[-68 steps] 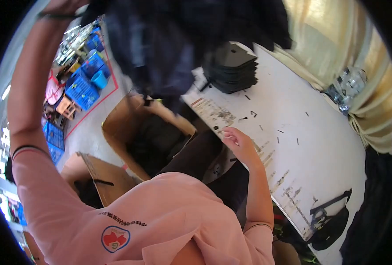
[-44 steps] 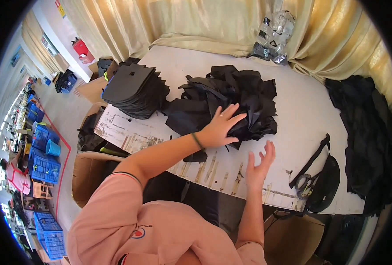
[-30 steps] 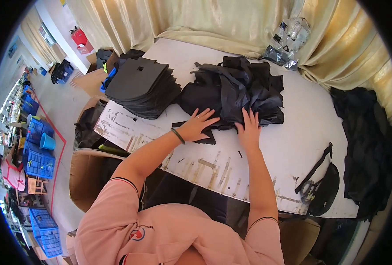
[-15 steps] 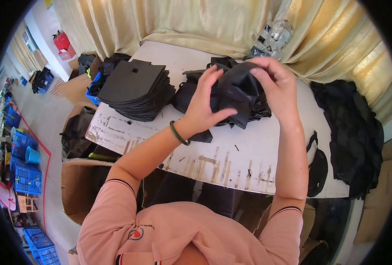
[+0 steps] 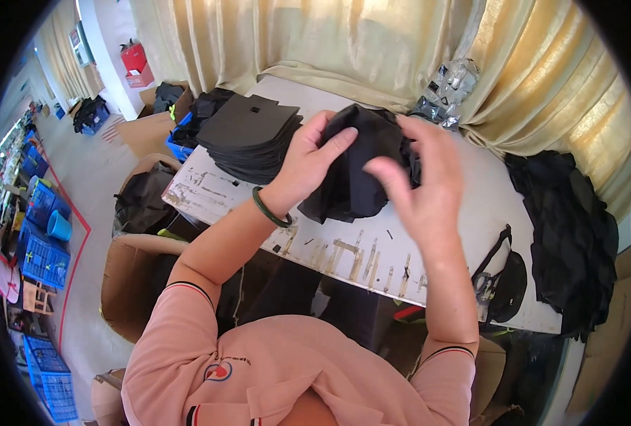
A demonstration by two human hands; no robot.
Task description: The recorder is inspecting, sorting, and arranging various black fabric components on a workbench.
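A black, pouch-like fabric piece (image 5: 361,167) is held up over the table, opened out from its earlier bunched form. My left hand (image 5: 315,153) grips its left edge, thumb in front and fingers behind. On the other side, my right hand (image 5: 425,177) is slightly blurred, with thumb and fingers spread beside the fabric; part of its fingers reaches toward the fabric's far right edge. More black fabric lies behind the held piece, mostly hidden by it. To the left rests a stack of flat black panels (image 5: 248,135), the top one with a small square hole.
The worn white table (image 5: 216,188) carries a small black bag with a strap (image 5: 507,284) and a heap of black fabric (image 5: 564,241) at right. Clear plastic packaging (image 5: 450,89) lies by the curtain. An open cardboard box (image 5: 127,284) stands below left; blue crates (image 5: 45,263) line the floor.
The fabric piece has come nearer to me and spread open. My left hand now grips its left edge; my right hand has let go and spread its fingers. The view has shifted somewhat.
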